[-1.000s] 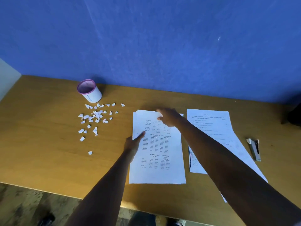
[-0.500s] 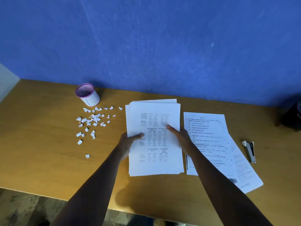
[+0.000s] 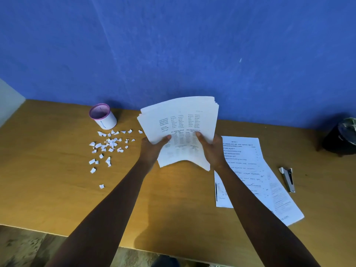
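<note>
Two bare hands and forearms are shown. The left hand (image 3: 154, 149) and the right hand (image 3: 211, 149) are seen from the back, each with the thumb in view, and the remaining fingers are hidden. The wrists are left uncovered. The left forearm (image 3: 107, 209) and the right forearm (image 3: 260, 218) are uncovered along all the length that is shown, and are drawn broader toward the lower edge by the wide lens. Between them, at that edge, a dark rounded shape (image 3: 165, 262) is glimpsed; whether it is footwear or clothing cannot be told.
</note>
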`<state>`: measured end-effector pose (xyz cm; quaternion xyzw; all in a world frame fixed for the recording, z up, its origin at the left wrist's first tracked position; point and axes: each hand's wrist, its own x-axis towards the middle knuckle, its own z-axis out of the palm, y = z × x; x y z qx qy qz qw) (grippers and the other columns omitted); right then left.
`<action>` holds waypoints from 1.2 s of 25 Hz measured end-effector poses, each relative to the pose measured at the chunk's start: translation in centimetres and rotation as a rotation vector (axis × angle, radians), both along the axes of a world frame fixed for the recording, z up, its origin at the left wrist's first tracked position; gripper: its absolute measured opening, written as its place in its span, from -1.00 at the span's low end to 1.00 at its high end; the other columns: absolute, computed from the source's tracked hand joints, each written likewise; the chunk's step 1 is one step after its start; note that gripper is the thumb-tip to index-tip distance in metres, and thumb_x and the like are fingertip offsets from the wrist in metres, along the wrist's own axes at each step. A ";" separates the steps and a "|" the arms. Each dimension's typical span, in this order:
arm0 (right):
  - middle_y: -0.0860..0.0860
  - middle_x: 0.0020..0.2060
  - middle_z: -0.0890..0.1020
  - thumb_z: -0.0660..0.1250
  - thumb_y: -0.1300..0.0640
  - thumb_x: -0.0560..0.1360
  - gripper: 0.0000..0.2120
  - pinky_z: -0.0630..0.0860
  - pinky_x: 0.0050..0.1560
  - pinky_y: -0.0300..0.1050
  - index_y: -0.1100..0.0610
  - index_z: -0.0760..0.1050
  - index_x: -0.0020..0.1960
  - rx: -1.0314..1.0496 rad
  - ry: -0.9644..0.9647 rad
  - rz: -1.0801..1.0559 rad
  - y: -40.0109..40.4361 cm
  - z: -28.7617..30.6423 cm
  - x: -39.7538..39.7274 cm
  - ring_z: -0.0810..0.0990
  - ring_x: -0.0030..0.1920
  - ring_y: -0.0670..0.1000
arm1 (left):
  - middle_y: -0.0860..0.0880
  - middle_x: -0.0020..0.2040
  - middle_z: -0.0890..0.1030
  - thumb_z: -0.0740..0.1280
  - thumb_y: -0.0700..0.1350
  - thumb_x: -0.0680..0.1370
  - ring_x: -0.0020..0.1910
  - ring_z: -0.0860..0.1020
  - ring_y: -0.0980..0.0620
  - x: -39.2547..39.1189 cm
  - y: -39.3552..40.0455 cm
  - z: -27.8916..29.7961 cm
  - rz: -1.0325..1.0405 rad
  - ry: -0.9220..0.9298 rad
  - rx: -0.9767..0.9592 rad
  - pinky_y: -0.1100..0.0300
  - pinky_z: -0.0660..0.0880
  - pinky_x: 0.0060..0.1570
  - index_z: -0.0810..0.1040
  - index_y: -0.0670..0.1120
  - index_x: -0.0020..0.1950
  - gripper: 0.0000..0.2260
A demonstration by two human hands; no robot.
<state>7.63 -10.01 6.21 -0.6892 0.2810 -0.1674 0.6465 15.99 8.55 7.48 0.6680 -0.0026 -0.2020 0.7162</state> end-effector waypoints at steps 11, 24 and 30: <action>-0.03 0.03 0.71 0.61 0.08 0.33 -0.72 0.64 0.01 -0.03 0.00 0.62 -0.01 0.101 -0.017 0.036 -0.9 3.1 -0.7 0.70 -0.02 0.00 | 0.13 -0.02 0.72 0.56 -0.15 0.40 -0.08 0.71 0.05 -0.4 -0.7 3.8 -0.034 -0.038 -0.001 0.30 0.58 -0.25 0.62 0.02 0.10 -0.69; -0.18 -0.08 0.66 0.59 0.15 0.34 -0.73 0.57 -0.11 -0.23 -0.04 0.56 -0.07 0.096 -0.045 0.106 -1.1 4.3 -1.2 0.66 -0.06 -0.09 | 0.01 0.01 0.68 0.59 -0.13 0.38 -0.09 0.68 0.06 -1.2 -1.2 6.0 -0.006 -0.037 -0.005 0.34 0.55 -0.32 0.59 -0.06 0.14 -0.62; -0.13 -0.02 0.67 0.59 0.15 0.35 -0.69 0.59 -0.01 -0.12 -0.03 0.55 0.00 0.095 -0.014 0.164 -1.3 3.7 -1.5 0.66 -0.01 -0.05 | 0.10 -0.01 0.66 0.55 -0.18 0.43 -0.06 0.65 0.08 -1.4 -0.7 5.2 -0.066 -0.061 0.005 0.40 0.54 -0.33 0.57 0.04 0.08 -0.70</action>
